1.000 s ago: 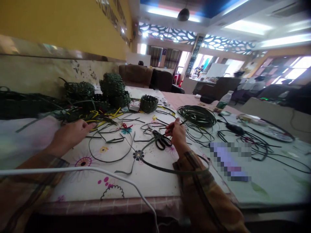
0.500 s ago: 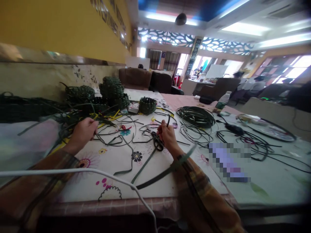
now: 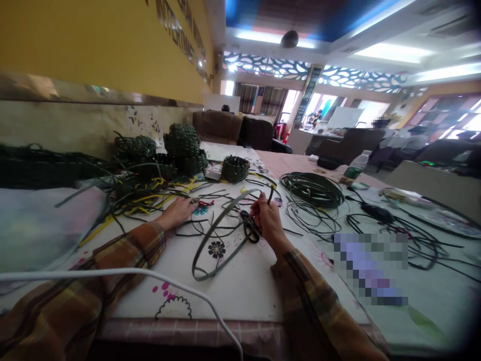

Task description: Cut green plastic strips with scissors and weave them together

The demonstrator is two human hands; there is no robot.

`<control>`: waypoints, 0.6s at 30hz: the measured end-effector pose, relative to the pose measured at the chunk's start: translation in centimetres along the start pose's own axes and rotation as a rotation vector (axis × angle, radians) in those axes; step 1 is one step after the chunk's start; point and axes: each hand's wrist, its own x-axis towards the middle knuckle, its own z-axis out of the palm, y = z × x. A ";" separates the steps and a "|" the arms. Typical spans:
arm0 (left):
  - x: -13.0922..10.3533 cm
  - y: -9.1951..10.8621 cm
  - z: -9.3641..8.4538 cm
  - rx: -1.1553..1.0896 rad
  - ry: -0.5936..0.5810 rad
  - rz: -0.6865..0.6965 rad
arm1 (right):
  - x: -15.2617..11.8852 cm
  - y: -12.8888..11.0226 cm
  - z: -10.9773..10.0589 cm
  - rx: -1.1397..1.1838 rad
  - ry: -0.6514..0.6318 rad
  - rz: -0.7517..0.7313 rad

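My right hand (image 3: 267,218) is closed in a pinch on a flat dark green weaving strip (image 3: 205,245). One short end stands up above the thumb. The rest curves left in a wide loop over the white flowered cloth (image 3: 150,255). Black-handled scissors (image 3: 251,228) lie beside and partly behind the right fingers. To the left, my left hand (image 3: 176,213) reaches low over the table with its fingers stretched out. Its fingertips are close to a small red piece (image 3: 206,203) and loose cut strips (image 3: 210,194); whether they touch is unclear.
Woven green baskets (image 3: 182,140) stand at the back left, with a small round one (image 3: 235,169) nearer the middle. A coil of green strip (image 3: 311,189), a bottle (image 3: 355,168) and a black cable (image 3: 378,213) lie right. A white cable (image 3: 150,273) crosses in front.
My left hand has moved right and down toward the small red piece, and its fingers have straightened. The strip in my right hand has swung from my forearm into a loop on the left.
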 end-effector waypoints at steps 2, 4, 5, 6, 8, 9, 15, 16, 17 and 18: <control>-0.5 -0.2 -1.3 0.052 0.044 0.030 | 0.1 -0.1 -0.1 0.024 0.024 0.016; -1.0 -1.1 -3.4 0.149 0.152 -0.036 | 0.1 -0.1 -0.2 0.032 0.051 0.017; -1.3 -1.8 -4.5 0.213 0.212 -0.084 | 0.2 -0.1 -0.3 0.029 0.059 0.009; -1.6 -2.5 -5.5 0.252 0.236 -0.121 | 0.2 -0.1 -0.3 0.026 0.062 0.003; -2.2 -4.0 -7.2 0.320 0.245 -0.189 | 0.2 -0.1 -0.3 0.024 0.056 0.002; -2.4 -4.6 -7.8 0.343 0.222 -0.210 | 0.2 -0.1 -0.3 0.027 0.053 0.002; -2.7 -6.2 -11.0 0.385 0.050 -0.279 | 0.3 0.1 -0.3 0.004 0.061 0.010; -2.6 -6.3 -11.8 0.392 0.058 -0.279 | 0.3 0.2 -0.3 0.005 0.068 0.009; -2.5 -6.5 -12.8 0.398 0.072 -0.273 | 0.3 0.2 -0.4 0.012 0.073 0.004; -2.4 -6.6 -13.8 0.391 0.099 -0.274 | 0.3 0.2 -0.4 0.019 0.072 -0.005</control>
